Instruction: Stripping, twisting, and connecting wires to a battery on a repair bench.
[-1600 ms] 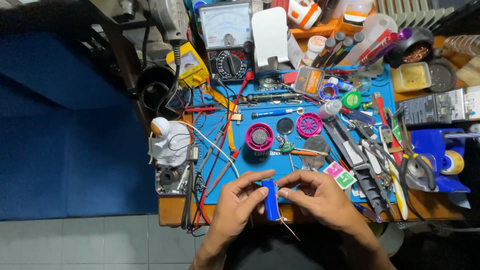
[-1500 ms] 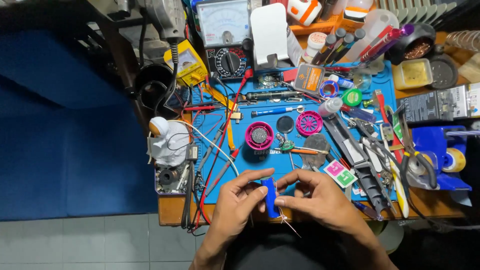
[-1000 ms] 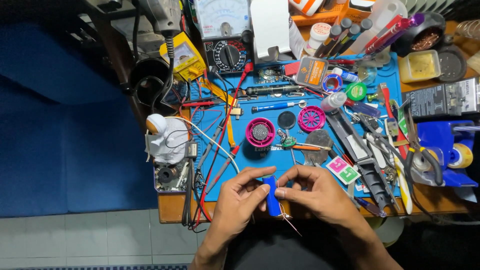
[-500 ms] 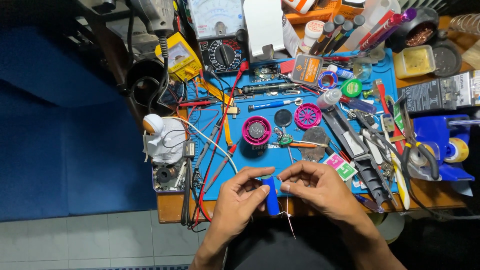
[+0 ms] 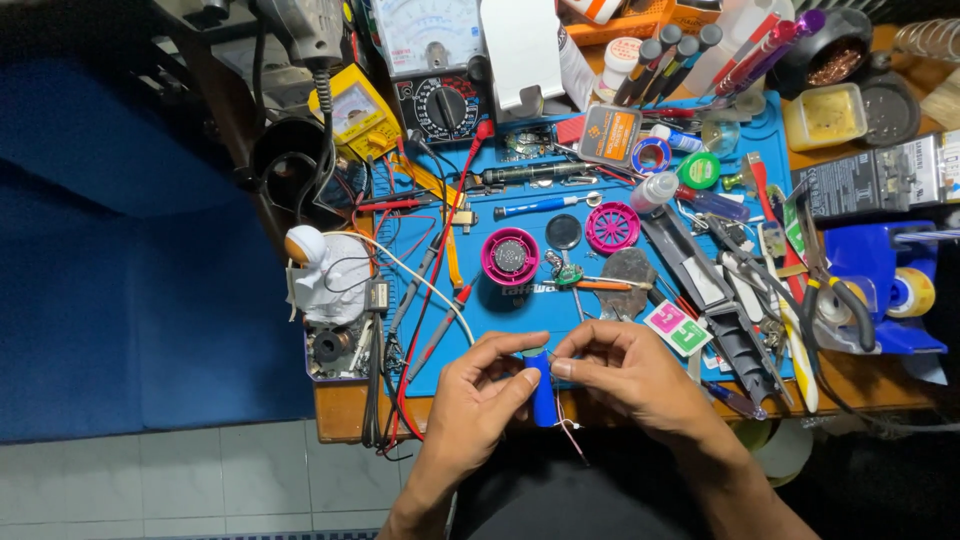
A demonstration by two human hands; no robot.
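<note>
- Two bare hands meet at the near edge of the blue work mat (image 5: pixel 520 320) in the head view, the only view there is.
- Between them stands a small blue cylinder (image 5: pixel 542 395), roughly upright, just past the mat's near edge and over the front of the wooden bench (image 5: pixel 860 375).
- The left hand (image 5: pixel 475 400) has thumb and forefinger closed on the cylinder's upper end from the left side.
- The right hand (image 5: pixel 625 370) pinches the same top end from the right, its fingertips almost touching those of the left hand; whether it grips the cylinder itself or a lead on it cannot be told.
- Thin wires (image 5: pixel 572 440) hang from the cylinder's lower part toward the person's lap.
- Farther up the mat, well apart from the hands, lie a pink round fan housing (image 5: pixel 510 256), a pink fan wheel (image 5: pixel 612 227) and a small black disc (image 5: pixel 564 231) between them.
- Red probe leads (image 5: pixel 440 250) run down the left part of the mat from an analogue meter (image 5: pixel 430 60) at the back.
- A white figurine (image 5: pixel 322 280) stands at the bench's left edge, beside a yellow meter (image 5: pixel 352 110) farther back.
- Pliers and cutters (image 5: pixel 800 290) crowd the right side, near a blue tape dispenser (image 5: pixel 880 290).
</note>
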